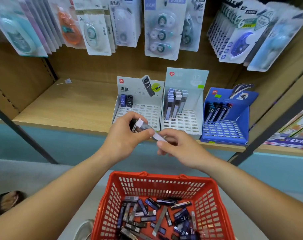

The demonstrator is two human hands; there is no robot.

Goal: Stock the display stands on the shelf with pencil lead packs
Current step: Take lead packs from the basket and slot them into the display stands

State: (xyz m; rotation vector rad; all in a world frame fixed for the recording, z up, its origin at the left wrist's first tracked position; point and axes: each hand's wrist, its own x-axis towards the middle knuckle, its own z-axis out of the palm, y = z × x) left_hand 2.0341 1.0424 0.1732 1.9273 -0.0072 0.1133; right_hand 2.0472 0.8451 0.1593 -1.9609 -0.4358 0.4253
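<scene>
l hand grips a dark pack + capped end of long clear pack; r hand pinches its other end, above red basket at 6 o'clock. probably belongs w/ the tall packs in middle stand, 1 o'clock: seat upright in a free slot.

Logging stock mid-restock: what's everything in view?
shelf: one, wooden, under stands
white stand: one, white, left; two packs, blue and black, inside
pale stand: one, grey-white, middle; several long packs
blue stand: one, blue, right; several dark packs
hanging blister packs: many, mixed, above shelf
basket: one, red, below hands
loose packs: many, dark or clear, in basket
held lead pack: one, clear, between hands
left hand: grips held lead pack
right hand: pinches its end
</scene>
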